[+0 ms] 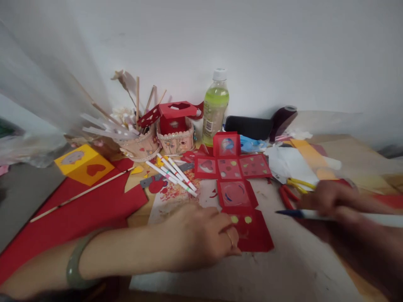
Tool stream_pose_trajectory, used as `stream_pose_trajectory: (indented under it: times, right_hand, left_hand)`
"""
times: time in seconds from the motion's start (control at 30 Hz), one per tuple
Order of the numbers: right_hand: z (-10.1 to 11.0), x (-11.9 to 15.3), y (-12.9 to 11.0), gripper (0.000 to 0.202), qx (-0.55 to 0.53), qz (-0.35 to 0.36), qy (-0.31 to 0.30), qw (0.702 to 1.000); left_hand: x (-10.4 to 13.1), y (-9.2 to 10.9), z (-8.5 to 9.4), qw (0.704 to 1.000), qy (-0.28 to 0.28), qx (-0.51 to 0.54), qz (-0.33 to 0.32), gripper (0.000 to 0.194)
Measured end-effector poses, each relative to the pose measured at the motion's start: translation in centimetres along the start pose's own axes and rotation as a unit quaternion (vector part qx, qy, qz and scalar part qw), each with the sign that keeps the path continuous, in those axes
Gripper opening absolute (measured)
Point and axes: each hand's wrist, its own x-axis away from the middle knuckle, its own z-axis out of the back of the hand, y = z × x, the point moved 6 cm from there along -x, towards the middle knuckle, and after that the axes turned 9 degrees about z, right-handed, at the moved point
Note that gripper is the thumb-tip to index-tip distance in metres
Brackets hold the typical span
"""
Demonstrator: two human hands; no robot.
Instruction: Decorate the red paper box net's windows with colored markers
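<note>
An unfolded red paper box (234,195) lies flat on a pale sheet, its panels bearing cut-outs, small yellow-green dots and drawn shapes. On the left edge of its lowest panel rest the bent fingers of my left hand (208,237), which wears a ring; a green bangle (74,262) circles that wrist. To the right, my right hand (333,199) is closed around a white pen (315,214) whose dark blue tip points left toward the box without touching it. Motion blurs this hand. Several white markers (178,176) lie left of the box.
Behind stand a green drink bottle (215,105), a black phone (248,126) and decorated baskets (176,140) with sticks. A yellow box (84,164) and red paper (91,209) lie left. Red-handled (287,197) and yellow-handled (300,184) tools sit beside my right hand.
</note>
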Motion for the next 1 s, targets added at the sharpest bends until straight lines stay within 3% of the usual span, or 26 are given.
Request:
stream_pose_trajectory:
  times: [0.07, 0.17, 0.3, 0.6, 1.0]
  right_hand:
    - [-0.8, -0.2, 0.4, 0.044, -0.037, -0.027, 0.004, 0.999]
    - [-2.9, -0.9, 1.4, 0.032, -0.029, -0.058, -0.008, 0.998]
    - [-4.8, -1.4, 1.9, 0.020, 0.013, -0.019, -0.081, 0.996]
    - [-5.3, -0.4, 2.5, 0.021, 0.079, 0.011, -0.140, 0.987]
    - [-5.5, -0.7, 2.2, 0.021, 0.113, 0.010, -0.140, 0.984]
  left_hand:
    - [0.4, 1.7, -1.2, 0.997, 0.032, -0.050, -0.053, 0.021]
    - [1.2, 3.1, -2.6, 0.991, 0.025, -0.088, -0.097, 0.018]
    - [1.4, 3.4, -3.2, 0.986, 0.021, -0.118, -0.113, 0.018]
    - [1.3, 3.6, -3.5, 0.983, 0.037, -0.128, -0.127, 0.023]
    - [1.4, 3.4, -3.6, 0.982, 0.039, -0.130, -0.128, 0.018]
